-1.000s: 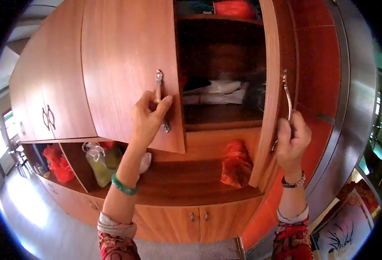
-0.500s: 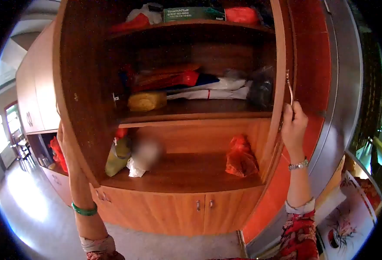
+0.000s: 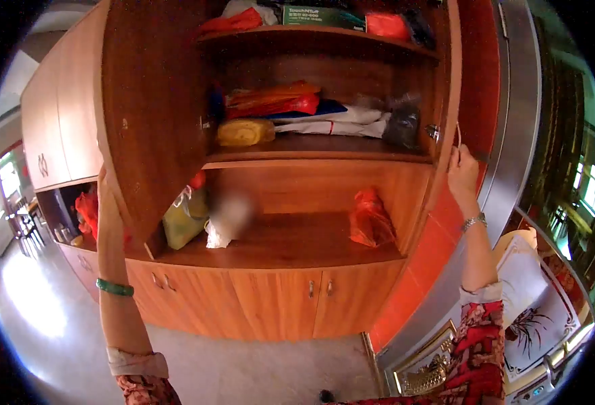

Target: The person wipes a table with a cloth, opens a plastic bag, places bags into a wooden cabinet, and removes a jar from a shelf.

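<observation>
My right hand (image 3: 463,177) is closed on the slim metal handle (image 3: 458,133) of the right cabinet door (image 3: 450,101), which is seen nearly edge-on. My left hand (image 3: 104,183) is at the outer side of the left cabinet door (image 3: 152,121); its fingers are hidden there, so their grip does not show. Both doors stand open. Between them, the middle shelf holds a yellow package (image 3: 245,132), red packets (image 3: 274,101), white folded material (image 3: 334,125) and a dark plastic bag (image 3: 403,123).
A green box (image 3: 323,17) and red bags lie on the upper shelf. The open niche below holds a red plastic bag (image 3: 372,219), a yellow-green bag (image 3: 185,219) and a white item (image 3: 219,232). Lower cupboard doors (image 3: 270,304) are shut. A metal-framed panel (image 3: 520,88) stands right.
The view has shifted, and the shelves sit higher in it. More of the left door's inner face shows. My right hand stays at its handle, my left at the left door's outer side.
</observation>
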The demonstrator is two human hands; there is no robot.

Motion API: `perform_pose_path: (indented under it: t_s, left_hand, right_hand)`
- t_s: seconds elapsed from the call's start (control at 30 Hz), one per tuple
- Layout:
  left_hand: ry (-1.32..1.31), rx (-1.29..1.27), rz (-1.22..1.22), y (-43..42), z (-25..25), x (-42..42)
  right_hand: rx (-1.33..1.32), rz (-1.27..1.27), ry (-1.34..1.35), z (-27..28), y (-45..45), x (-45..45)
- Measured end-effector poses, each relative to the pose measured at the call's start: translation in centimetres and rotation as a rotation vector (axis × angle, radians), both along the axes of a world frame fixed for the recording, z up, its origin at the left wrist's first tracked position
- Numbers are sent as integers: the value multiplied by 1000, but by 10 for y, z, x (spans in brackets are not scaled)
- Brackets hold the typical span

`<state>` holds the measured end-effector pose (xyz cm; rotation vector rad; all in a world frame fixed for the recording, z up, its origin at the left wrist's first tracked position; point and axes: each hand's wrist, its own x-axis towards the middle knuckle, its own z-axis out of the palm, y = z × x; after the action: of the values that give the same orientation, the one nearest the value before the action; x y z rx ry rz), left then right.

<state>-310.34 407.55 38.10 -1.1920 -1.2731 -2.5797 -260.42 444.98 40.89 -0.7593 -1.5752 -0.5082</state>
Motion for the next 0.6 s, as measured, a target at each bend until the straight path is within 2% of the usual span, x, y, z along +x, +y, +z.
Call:
perform_pose_path:
  t_s: [0.07, 0.1, 0.23, 0.3, 0.4, 0.47, 0.53, 0.57, 0.6]
  left_hand:
    - [11, 16, -16, 0, -1, -3]
    - [17, 23, -23, 0, -2, -4]
    - [35, 46, -44, 1, -4, -3]
    - [43, 53, -38, 3, -5, -1]
    - [52, 64, -39, 3, -4, 0]
    - [64, 68, -39, 4, -4, 4]
    - [69, 72, -40, 4, -4, 4]
    - [76, 77, -39, 5, -5, 6]
    - [85, 81, -38, 5, -5, 7]
  right_hand:
    - [-66, -111, 16, 0, -2, 9]
    - [-41, 12, 32, 0, -6, 13]
    - [-63, 32, 55, 4, -18, 35]
    - [-24, 32, 44, -5, 19, 67]
    - [38, 30, 19, -6, 23, 89]
    - [-201, 345, 85, -4, 27, 104]
    - [-247, 308, 103, -1, 5, 96]
    - [-290, 458, 159, -1, 10, 99]
    - [-274, 457, 145, -2, 15, 101]
